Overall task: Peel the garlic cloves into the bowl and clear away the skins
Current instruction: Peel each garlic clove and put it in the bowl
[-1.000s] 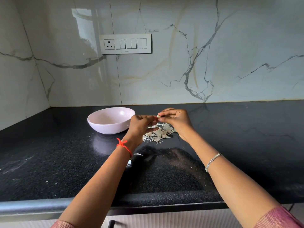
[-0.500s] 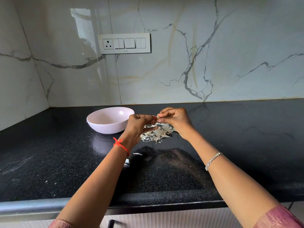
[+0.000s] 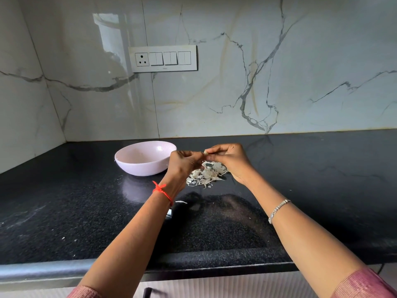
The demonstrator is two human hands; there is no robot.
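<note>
Though a second has passed, the garlic clove [image 3: 205, 152] stays pinched between left hand [image 3: 184, 164] and right hand [image 3: 231, 160], above the skins [image 3: 207, 174] beside the bowl [image 3: 141, 168]. Peeling is judged unfinished; skins not yet cleared.

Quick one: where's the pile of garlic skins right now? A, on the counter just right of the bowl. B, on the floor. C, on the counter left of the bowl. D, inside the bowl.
A: the skins lie on the counter just right of the bowl, under the clove that the left hand and right hand pinch.
</note>
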